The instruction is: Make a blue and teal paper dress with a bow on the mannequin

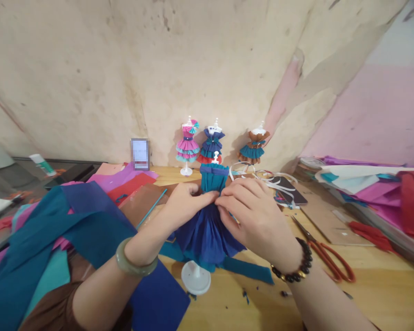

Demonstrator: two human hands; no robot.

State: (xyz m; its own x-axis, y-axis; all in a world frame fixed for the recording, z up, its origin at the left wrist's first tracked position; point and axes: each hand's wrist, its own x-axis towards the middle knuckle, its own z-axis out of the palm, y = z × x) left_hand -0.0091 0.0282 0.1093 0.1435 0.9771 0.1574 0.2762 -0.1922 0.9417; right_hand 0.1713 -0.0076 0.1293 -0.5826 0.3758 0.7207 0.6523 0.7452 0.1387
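Observation:
A small white dress form stands upright on its round white base [196, 277], wearing a paper dress [207, 232] with a teal pleated top and a flared blue skirt. At the waist, my left hand [189, 202] grips the dress from the left, its thumb pressed on the front. My right hand [251, 207] pinches the right side of the waist with bent fingers, and the two sets of fingertips nearly meet. A teal strip [248, 270] lies on the table behind the base, reaching right.
Three dressed mini forms, pink [187, 146], navy [212, 140] and brown [258, 142], stand by the wall. Orange-handled scissors [326, 253] lie right. Coloured paper [89, 230] piles left, and more sheets [372, 184] lie far right. A phone [140, 154] leans upright behind.

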